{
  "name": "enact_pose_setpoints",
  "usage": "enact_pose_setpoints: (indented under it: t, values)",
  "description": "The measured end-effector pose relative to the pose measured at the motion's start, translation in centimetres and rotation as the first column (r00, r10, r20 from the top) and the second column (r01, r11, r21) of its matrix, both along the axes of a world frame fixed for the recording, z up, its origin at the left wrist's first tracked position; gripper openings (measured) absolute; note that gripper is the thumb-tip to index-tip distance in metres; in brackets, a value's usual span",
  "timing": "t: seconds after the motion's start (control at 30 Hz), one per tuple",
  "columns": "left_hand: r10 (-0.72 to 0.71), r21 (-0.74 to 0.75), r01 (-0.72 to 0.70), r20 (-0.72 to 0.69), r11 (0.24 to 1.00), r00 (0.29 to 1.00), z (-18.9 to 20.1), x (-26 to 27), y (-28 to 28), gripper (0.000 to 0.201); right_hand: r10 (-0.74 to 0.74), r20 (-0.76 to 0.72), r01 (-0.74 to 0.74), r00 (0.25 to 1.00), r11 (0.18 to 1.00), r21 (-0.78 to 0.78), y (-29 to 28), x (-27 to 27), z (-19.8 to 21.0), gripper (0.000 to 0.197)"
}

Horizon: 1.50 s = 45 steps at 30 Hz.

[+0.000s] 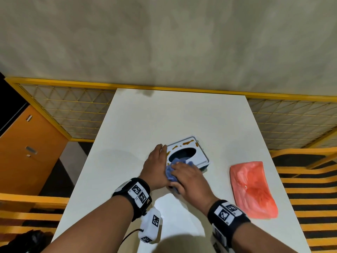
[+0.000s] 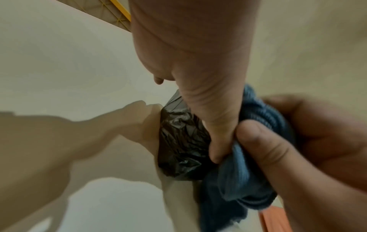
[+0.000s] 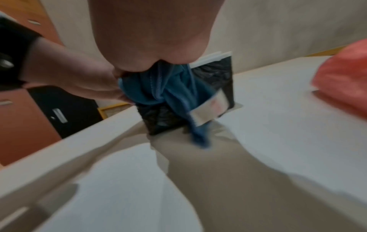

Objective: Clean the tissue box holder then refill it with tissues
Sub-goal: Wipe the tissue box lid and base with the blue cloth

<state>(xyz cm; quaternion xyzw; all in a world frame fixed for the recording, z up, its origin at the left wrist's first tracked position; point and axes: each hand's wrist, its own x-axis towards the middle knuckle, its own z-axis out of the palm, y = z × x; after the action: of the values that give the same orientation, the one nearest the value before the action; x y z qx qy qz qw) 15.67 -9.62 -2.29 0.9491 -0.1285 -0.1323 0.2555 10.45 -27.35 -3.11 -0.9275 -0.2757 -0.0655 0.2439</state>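
Note:
The tissue box holder (image 1: 197,152) stands mid-table, with a white top, an oval opening and brown stains along its far edge. Its side looks black and crinkled (image 2: 178,141) (image 3: 220,73). My left hand (image 1: 156,161) (image 2: 198,81) holds the holder's near-left corner, thumb down the near side. My right hand (image 1: 189,178) (image 3: 155,39) grips a bunched blue cloth (image 1: 170,170) (image 2: 238,180) (image 3: 164,87) and presses it on the top's near edge beside the opening. A pink tissue pack (image 1: 253,189) (image 3: 341,78) lies to the right. The right wrist view is blurred.
The white table (image 1: 182,115) backs onto a yellow mesh fence (image 1: 73,106) and a beige wall. An orange cabinet (image 1: 27,143) stands to the left. Orange and black striped frames (image 1: 306,179) flank the table on both sides.

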Motion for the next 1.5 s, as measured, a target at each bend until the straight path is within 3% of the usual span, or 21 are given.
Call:
enact_pose_setpoints:
  t: [0.07,0.2,0.37,0.53,0.8,1.0,1.07,1.33,1.5]
  values:
    - [0.011,-0.011,-0.011,-0.009,1.0,1.0,0.1,0.0,-0.1,0.139,-0.01,0.06,0.012,0.998,1.0,-0.022,-2.0,0.6,-0.2,0.025]
    - [0.006,0.006,-0.006,-0.024,1.0,1.0,0.4,0.2,-0.2,0.138,-0.053,0.132,0.051,0.99,0.999,0.016,-5.1,1.6,0.0,0.027]
    - [-0.002,0.026,0.002,-0.018,1.0,1.0,0.5,0.2,-0.2,0.138,-0.275,0.072,0.27,0.959,0.96,0.075,-6.2,1.8,1.1,0.028]
    - [0.014,0.009,-0.014,0.004,1.0,1.0,0.0,0.2,-0.3,0.138,-0.147,0.005,0.146,0.989,0.984,-0.098,-1.8,-1.5,0.9,0.032]
    - [0.011,0.026,-0.011,-0.018,1.0,1.0,0.2,0.1,-0.2,0.14,-0.345,-0.067,0.311,0.936,0.902,-0.299,-2.1,-1.0,2.2,0.033]
    - [0.009,0.029,-0.008,-0.032,1.0,0.999,0.1,0.1,-0.1,0.139,-0.395,-0.194,0.391,0.898,0.918,-0.058,-3.0,0.8,3.1,0.009]
    - [0.015,0.027,-0.014,-0.028,1.0,1.0,0.0,0.1,-0.2,0.139,-0.381,-0.149,0.373,0.912,0.924,-0.079,-2.8,1.0,3.0,0.016]
    - [0.007,0.006,-0.007,0.015,1.0,1.0,-0.1,-0.2,-0.1,0.131,-0.251,-0.089,0.241,0.964,0.964,-0.116,0.5,0.2,2.3,0.006]
    - [0.008,-0.001,-0.008,0.004,1.0,1.0,0.4,-0.1,-0.3,0.137,-0.19,-0.122,0.169,0.974,0.972,-0.161,-1.2,0.5,2.3,0.031]
